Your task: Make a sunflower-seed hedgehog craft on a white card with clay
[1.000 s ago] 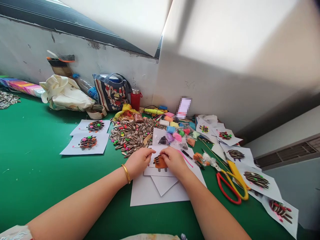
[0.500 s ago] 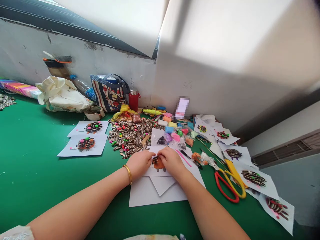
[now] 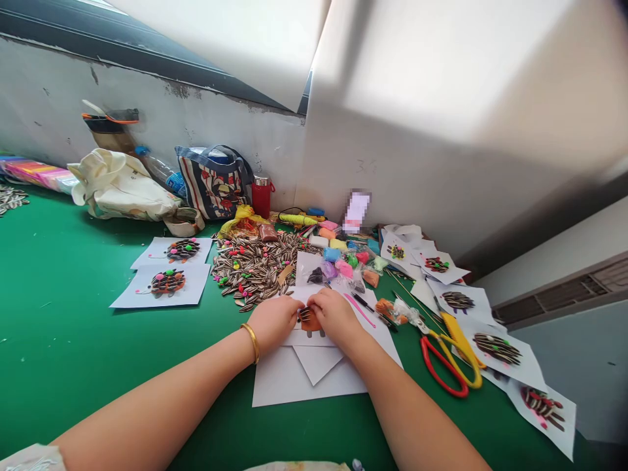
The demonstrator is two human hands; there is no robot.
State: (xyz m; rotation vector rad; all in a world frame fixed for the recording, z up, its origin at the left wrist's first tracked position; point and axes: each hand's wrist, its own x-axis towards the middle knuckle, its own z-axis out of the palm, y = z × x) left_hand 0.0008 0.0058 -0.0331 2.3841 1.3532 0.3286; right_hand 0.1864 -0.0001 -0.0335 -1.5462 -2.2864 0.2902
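Observation:
An orange-brown clay hedgehog (image 3: 311, 323) with grey feet lies on white paper (image 3: 282, 383); several striped sunflower seeds are stuck into its upper part. My left hand (image 3: 275, 322), a gold bangle at its wrist, is closed at the hedgehog's left upper edge. From the right, my right hand (image 3: 339, 320) is also closed, its fingertips on or just over the clay. The fingertips of both hands nearly meet, and whatever they pinch is hidden. Just behind lies a heap of sunflower seeds (image 3: 260, 265) mixed with small coloured balls.
Bagged coloured clay (image 3: 346, 268) sits behind my right hand. Pens (image 3: 375, 311), scissors (image 3: 444, 360) and a yellow comb-like tool (image 3: 461, 340) lie to the right, beside several seed-hedgehog cards (image 3: 510, 353). Two more cards (image 3: 161, 286) are at left. Bags (image 3: 216, 186) and a red flask (image 3: 261, 197) line the wall.
Both hands stay at the clay hedgehog with almost no visible movement. The view has shifted very slightly.

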